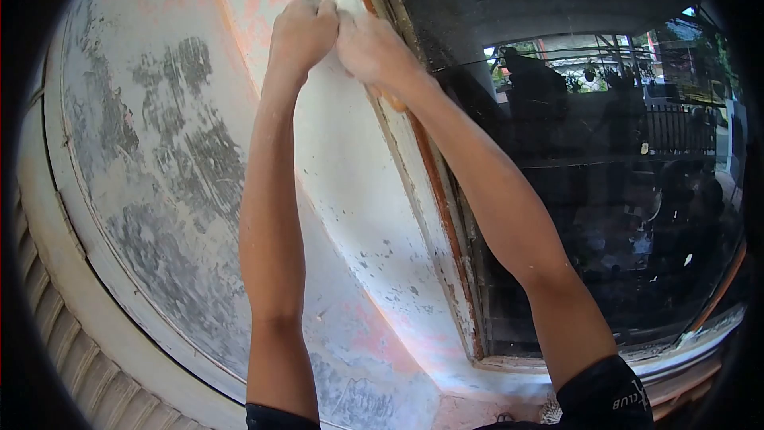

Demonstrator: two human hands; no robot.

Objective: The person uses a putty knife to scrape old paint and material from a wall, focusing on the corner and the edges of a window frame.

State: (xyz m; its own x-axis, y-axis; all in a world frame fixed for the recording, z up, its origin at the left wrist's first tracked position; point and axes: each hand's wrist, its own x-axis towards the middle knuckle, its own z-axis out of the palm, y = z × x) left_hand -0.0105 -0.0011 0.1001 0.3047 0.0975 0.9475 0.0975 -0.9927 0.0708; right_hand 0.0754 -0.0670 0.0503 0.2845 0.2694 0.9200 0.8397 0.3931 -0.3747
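Observation:
My left hand (pixel 304 38) and my right hand (pixel 376 49) are raised together against the painted wall beside the window frame. Both hands are closed. The yellow-orange end of a scraper handle (pixel 391 100) shows under my right wrist, and a thin grey tip sticks out past my left fingers. Most of the tool is covered by the hands. Around them, the white wall strip (pixel 350 143) has pinkish worn areas and chipped spots.
A dark window pane (pixel 573 215) at right reflects a fence and plants. Its frame (pixel 446 231) has peeling paint and exposed orange-brown edges. The left wall (pixel 175 127) carries grey bare patches. Ribbed slats (pixel 60 342) run along the lower left.

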